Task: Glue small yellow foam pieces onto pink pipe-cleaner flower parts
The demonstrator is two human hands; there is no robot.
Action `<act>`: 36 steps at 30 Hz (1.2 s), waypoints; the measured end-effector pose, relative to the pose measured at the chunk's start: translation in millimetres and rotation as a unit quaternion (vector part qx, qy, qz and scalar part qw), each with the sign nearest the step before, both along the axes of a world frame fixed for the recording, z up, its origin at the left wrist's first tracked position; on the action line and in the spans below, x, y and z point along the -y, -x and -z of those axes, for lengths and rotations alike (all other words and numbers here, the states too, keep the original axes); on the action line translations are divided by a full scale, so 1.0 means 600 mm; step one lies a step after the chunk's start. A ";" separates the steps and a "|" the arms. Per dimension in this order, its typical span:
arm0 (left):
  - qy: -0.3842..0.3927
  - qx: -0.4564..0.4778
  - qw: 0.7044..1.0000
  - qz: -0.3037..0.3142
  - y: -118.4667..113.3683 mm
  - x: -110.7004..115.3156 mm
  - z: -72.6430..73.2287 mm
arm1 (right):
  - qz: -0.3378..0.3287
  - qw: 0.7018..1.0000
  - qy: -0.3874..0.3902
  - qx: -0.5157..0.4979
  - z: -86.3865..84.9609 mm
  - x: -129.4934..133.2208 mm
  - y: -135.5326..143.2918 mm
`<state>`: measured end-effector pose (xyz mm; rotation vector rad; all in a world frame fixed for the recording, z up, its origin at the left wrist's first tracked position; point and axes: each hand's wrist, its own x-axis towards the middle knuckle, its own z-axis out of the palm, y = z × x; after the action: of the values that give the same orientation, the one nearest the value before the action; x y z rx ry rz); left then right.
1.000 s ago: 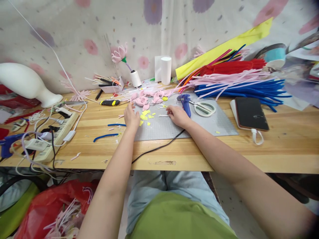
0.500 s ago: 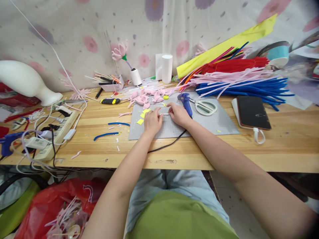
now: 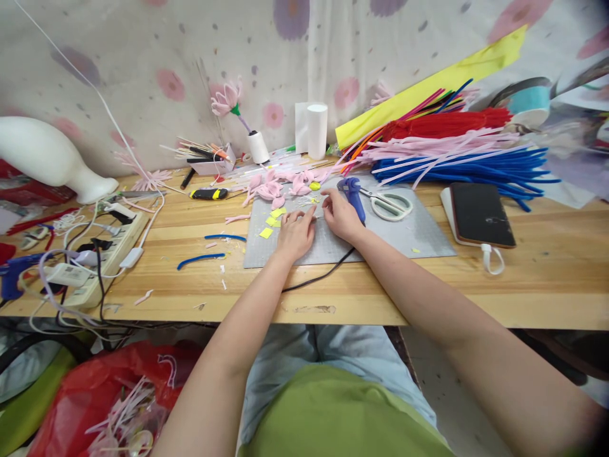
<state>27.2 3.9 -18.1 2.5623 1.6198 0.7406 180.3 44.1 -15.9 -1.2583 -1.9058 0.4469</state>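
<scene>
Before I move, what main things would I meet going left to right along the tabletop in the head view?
Far-left blue glue gun, power strip, yellow-and-black cutter, left hand, right hand, scissors, black flat device.

A smooth white rounded form [image 3: 45, 155] runs off the left edge; whether left hand [image 3: 297, 232] and right hand [image 3: 341, 217] hold anything is unclear.

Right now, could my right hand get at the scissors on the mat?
Probably yes, by going round the blue glue gun, which lies between your right hand and the scissors; their handles lie uncovered.
</scene>
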 end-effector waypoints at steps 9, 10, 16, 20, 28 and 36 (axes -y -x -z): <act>-0.007 0.066 0.997 -0.028 0.006 -0.001 -0.001 | -0.008 0.989 0.034 -0.145 0.002 -0.001 0.003; -0.020 0.083 0.995 -0.045 0.008 -0.001 -0.001 | -0.012 0.988 0.041 -0.151 0.004 -0.002 0.003; -0.066 0.121 0.985 -0.107 0.014 -0.007 0.003 | -0.055 0.984 0.078 -0.150 0.012 -0.006 0.008; -0.048 0.119 0.990 -0.059 0.012 -0.010 0.004 | -0.081 0.983 0.086 -0.140 0.011 -0.003 0.012; -0.017 0.129 0.987 -0.090 0.011 -0.015 0.003 | -0.015 0.993 0.032 -0.116 0.001 0.001 0.006; -0.014 0.091 0.986 -0.141 0.006 -0.019 0.001 | 0.026 0.977 -0.034 -0.210 0.017 -0.016 0.003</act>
<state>23.6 15.1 -18.4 2.2274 1.9423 0.9884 178.4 53.5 -26.4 -1.0679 -1.5148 0.5647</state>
